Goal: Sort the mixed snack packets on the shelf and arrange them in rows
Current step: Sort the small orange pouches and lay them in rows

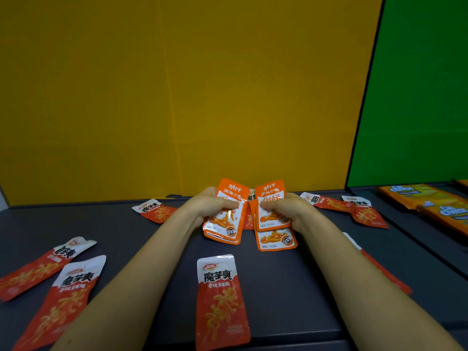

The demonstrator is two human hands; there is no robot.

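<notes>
Nearest to the camera, 1 red-and-white packet [222, 301] lies flat on the dark shelf [291, 287], between the 2 forearms. To the left of it, 2 more packets of the same kind, the nearer left packet [63, 300] and the outer left packet [43, 267], lie tilted and partly overlapping. On the right side, a red packet under the right forearm [382, 269] is partly hidden by the arm.

Further in, the left hand [210, 205] has its grip closed on a small stack of orange packets [225, 216], thumb on the front face. The right hand [288, 207] also has its grip closed on another stack of orange packets [272, 206]. 1 loose orange packet [276, 239] lies flat on the shelf just under the right-hand stack; I cannot tell if it touches the stack.

Behind the hands, a far-left red packet [155, 210] lies near the back wall, and 2 far-right red packets [354, 209] lie overlapping. At the far right, yellow cheese boxes [430, 201] stand on the next section. The wall behind is yellow [177, 97], with a green panel [417, 97] to the right.
</notes>
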